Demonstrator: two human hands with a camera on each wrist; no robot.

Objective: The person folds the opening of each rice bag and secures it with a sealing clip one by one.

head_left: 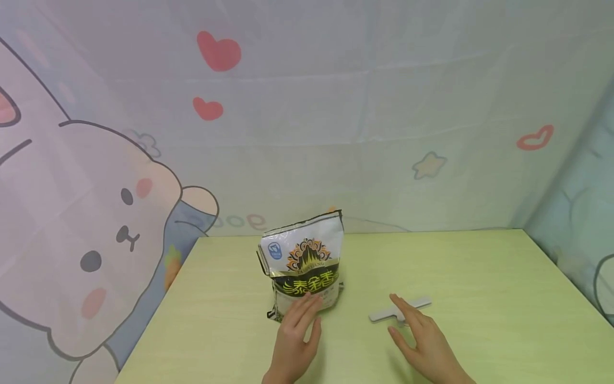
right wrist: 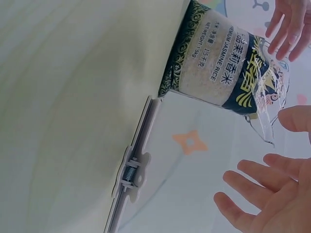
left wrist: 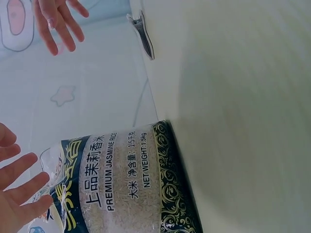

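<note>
A bag of jasmine rice [head_left: 307, 266] stands upright on the table, its white top leaning slightly; it also shows in the left wrist view [left wrist: 126, 179] and the right wrist view [right wrist: 214, 58]. My left hand [head_left: 295, 338] is in front of the bag with fingers extended, holding nothing; whether it touches the bag cannot be told from the head view. A long light-grey clip with a metal spring [head_left: 422, 303] [right wrist: 130, 172] lies on the table right of the bag. Above and in front of the clip, my right hand [head_left: 427, 341] hovers with fingers spread, empty.
The pale yellow-green table [head_left: 460, 266] reaches back to a hanging cloth [head_left: 384, 106] printed with a cartoon rabbit, hearts and stars. Another stretch of cloth hangs along the right side.
</note>
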